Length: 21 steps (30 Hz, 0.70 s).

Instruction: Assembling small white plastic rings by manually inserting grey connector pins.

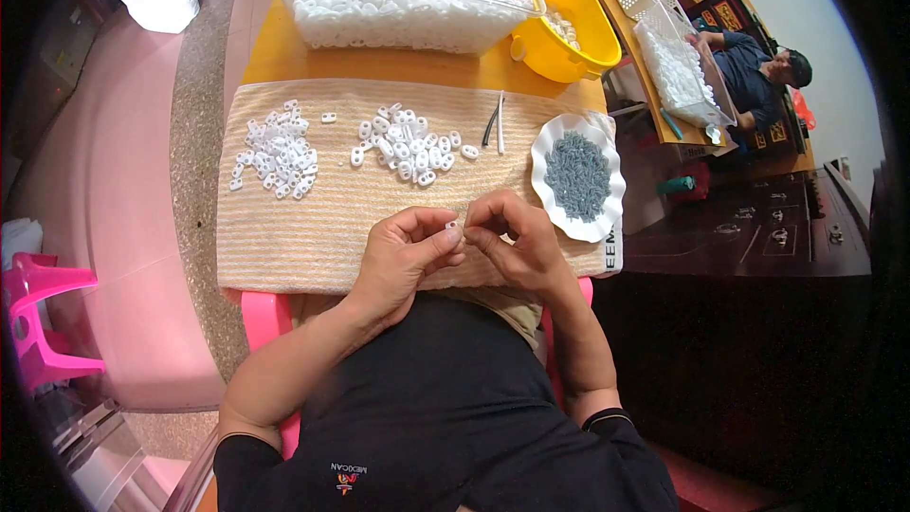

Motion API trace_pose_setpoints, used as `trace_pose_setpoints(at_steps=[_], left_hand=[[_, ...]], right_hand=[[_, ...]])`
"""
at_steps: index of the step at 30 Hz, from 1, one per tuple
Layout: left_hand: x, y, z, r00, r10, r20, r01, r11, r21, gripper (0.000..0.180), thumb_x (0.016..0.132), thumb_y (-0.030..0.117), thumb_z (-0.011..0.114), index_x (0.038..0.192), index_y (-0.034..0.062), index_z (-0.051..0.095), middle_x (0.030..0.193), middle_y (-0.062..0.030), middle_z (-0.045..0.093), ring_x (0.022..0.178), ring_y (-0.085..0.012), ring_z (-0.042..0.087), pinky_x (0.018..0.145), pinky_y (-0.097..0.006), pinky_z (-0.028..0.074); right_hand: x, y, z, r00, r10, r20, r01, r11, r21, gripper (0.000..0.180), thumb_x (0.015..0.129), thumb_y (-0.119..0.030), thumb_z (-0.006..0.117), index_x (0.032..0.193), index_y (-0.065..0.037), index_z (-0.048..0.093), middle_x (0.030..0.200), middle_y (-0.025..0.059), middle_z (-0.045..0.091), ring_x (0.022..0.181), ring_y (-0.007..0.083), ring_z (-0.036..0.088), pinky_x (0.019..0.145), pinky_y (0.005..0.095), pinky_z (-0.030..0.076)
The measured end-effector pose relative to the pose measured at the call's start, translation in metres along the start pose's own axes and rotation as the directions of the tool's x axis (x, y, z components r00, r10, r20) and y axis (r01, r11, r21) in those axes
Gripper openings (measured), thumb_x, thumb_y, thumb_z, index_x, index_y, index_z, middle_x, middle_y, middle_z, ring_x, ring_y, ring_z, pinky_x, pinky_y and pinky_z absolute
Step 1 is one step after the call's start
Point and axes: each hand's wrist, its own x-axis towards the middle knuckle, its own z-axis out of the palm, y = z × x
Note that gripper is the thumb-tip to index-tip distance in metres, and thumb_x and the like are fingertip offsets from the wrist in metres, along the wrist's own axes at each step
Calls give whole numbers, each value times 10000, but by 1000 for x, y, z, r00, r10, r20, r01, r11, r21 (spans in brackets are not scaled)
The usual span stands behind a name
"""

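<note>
Close to the near edge of the towel, my left hand [409, 248] pinches a small white two-hole plastic piece [451, 225] between thumb and fingertips. My right hand [517, 239] is closed beside it, thumb and forefinger pressed together almost touching the piece; what they hold, if anything, is too small to make out. Beyond my hands lies a loose pile of white two-hole pieces [408, 147]. Another pile of similar pieces [278, 156] spreads farther left. To the right, a white wavy-rimmed dish [539, 169] holds many tiny grey-blue parts [577, 176].
A striped towel [313, 246] covers the near table. A black stick [490, 127] and a white stick [501, 123] lie on it. Behind stand a clear bin [408, 24] of white pieces and a yellow basin [559, 52]. Another person [754, 71] sits at right; a pink stool [47, 322] stands left.
</note>
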Motion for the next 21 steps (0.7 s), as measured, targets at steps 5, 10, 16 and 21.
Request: trace_pose_setpoints(at_steps=[5, 10, 16, 21], left_hand=[[0, -1, -1, 1000, -7, 1, 7, 999, 50, 172, 879, 87, 670, 1025, 7, 627, 870, -49, 658, 753, -101, 637, 714, -249, 563], [0, -1, -1, 1000, 10, 26, -11, 1000, 8, 157, 886, 88, 658, 1015, 10, 614, 864, -50, 653, 742, -105, 637, 706, -254, 564], [0, 0, -1, 999, 33, 43, -32, 999, -25, 158, 894, 85, 641, 1018, 5, 584, 869, -53, 643, 745, -106, 632, 707, -257, 566], [0, 0, -2, 999, 35, 32, -34, 998, -45, 161, 896, 87, 638, 1021, 5, 578, 865, -56, 641, 749, -107, 630, 706, -257, 567]], right_hand=[[-1, 0, 0, 1000, -9, 5, 8, 1000, 29, 149, 831, 62, 659, 927, 9, 559, 888, 63, 606, 790, 104, 593, 696, 237, 494], [0, -4, 1, 998, -60, 24, 59, 997, 43, 148, 819, 67, 667, 925, 11, 580, 885, 69, 610, 787, 116, 594, 689, 243, 491], [0, 6, 8, 996, -86, -3, 86, 994, 63, 97, 830, 36, 665, 914, 18, 621, 897, 79, 624, 789, 119, 591, 666, 243, 477], [0, 6, 14, 999, -9, -31, 15, 983, 184, 78, 857, 10, 644, 931, 28, 629, 887, 73, 630, 808, 121, 595, 693, 241, 474]])
